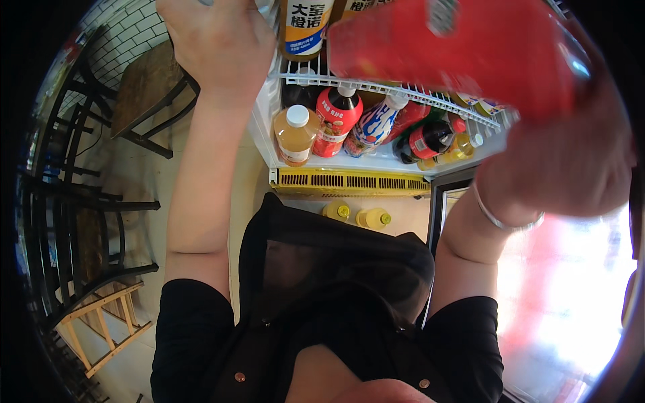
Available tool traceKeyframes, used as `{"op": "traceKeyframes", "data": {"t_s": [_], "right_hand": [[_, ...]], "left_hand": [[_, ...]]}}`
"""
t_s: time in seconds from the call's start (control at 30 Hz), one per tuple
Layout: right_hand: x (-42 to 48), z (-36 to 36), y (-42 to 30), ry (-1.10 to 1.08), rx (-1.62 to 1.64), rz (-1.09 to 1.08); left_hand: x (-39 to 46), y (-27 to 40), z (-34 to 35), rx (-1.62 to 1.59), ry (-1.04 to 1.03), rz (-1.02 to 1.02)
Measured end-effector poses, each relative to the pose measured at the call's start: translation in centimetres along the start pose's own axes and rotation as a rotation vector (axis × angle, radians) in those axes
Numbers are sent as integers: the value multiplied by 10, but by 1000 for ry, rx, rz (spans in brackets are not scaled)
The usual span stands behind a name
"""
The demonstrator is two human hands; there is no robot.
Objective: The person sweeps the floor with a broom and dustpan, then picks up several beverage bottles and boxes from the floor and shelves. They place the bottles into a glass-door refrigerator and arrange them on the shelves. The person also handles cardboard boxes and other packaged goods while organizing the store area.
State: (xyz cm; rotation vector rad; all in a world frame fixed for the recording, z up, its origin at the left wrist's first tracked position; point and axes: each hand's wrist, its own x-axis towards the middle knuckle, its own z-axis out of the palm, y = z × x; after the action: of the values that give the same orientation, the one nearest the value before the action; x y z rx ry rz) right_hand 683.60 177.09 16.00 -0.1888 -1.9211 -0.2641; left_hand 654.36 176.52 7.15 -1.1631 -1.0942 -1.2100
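My right hand point(569, 151) is raised at the upper right, shut on the end of a large red-labelled bottle point(428, 50) that lies sideways and looks blurred. At the top left my left hand point(216, 40) reaches up beside the fridge's left wall; its fingers are cut off by the picture's rim. An orange-drink bottle point(307, 30) stands on the white wire shelf point(342, 80). Beneath it, on the fridge floor, are an amber drink bottle point(296, 136), a red-labelled dark bottle point(337, 121), a blue-and-white bottle point(373, 126) that leans, and a tilted cola bottle point(428, 141).
The fridge's glass door point(559, 302) stands open at the right. Below the yellow vent grille point(352, 180), two yellow bottles point(373, 218) are on the floor. Wooden tables point(146, 85), dark chairs and a light wooden stool point(103, 322) occupy the left side.
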Motion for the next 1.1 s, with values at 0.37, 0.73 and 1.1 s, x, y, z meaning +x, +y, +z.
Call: {"op": "traceKeyframes", "data": {"t_s": [0.37,0.73,1.1], "right_hand": [[-167,19,-29,-12,289,995],[-308,85,63,53,-157,652],[-426,112,-17,-100,-124,1292]], "left_hand": [[-2,-5,-8,-8,-183,14],[-5,-12,-8,59,-224,86],[-1,-26,-10,92,-268,142]]}}
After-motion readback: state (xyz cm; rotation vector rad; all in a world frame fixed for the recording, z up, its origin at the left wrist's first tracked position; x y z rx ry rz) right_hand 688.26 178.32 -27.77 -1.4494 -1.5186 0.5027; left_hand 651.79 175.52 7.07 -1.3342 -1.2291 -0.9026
